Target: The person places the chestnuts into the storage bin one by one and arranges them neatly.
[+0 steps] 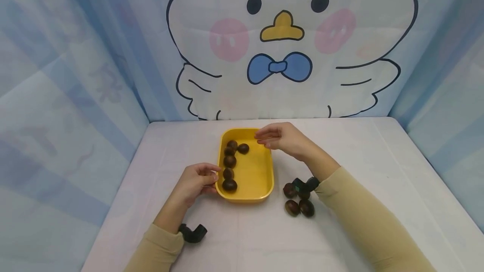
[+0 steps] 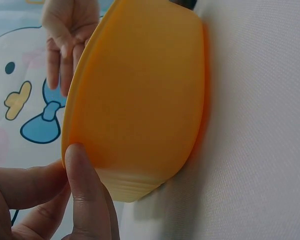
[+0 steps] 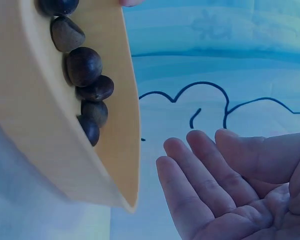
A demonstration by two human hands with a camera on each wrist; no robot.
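Observation:
A yellow tray (image 1: 254, 179) sits on the table with several brown chestnuts (image 1: 230, 161) gathered along its left side. My left hand (image 1: 196, 181) pinches the tray's left rim; the left wrist view shows the fingertips (image 2: 79, 155) at the edge, the tray's outer wall beyond. Over the far right corner hovers my right hand (image 1: 281, 137), fingers extended and nothing in it. In the right wrist view its palm (image 3: 240, 215) faces up beside the tray (image 3: 125, 180), apart from the rim.
Several more chestnuts (image 1: 293, 207) lie on the white tabletop (image 1: 234, 230) right of the tray, partly covered by the black wrist camera (image 1: 306, 184). Another black camera (image 1: 193, 234) sits at the left wrist. Printed curtains (image 1: 280, 95) enclose the back and sides.

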